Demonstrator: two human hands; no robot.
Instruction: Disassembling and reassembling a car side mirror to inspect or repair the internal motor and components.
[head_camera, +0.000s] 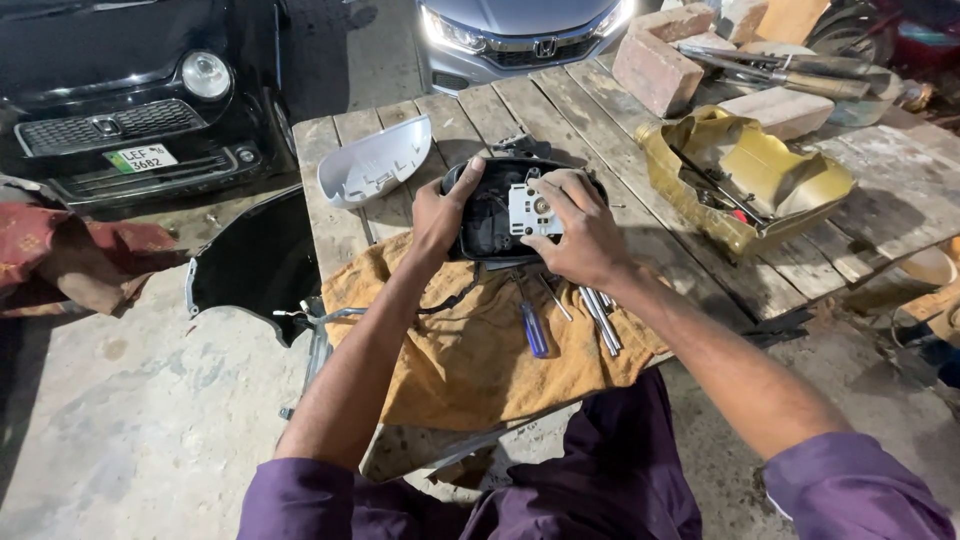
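Gripping a black mirror housing (490, 215) mid-counter (600, 110): left hand (440, 215) clasps its edge, right hand (580, 235) fingers (548, 195) press its white plate (530, 210).

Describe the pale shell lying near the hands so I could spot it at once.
On the wooden plank table, look just beyond the orange cloth, beside the left hand. The white mirror cover lies there alone, curved and hollow, unlike the black mirror housing both hands hold.

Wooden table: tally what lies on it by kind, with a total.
Black mirror housing, held by left hand and right hand: 1
White mirror cover: 1
Orange cloth: 1
Blue-handled screwdriver: 1
Bricks: 3
Cut yellow can: 1
Total: 8
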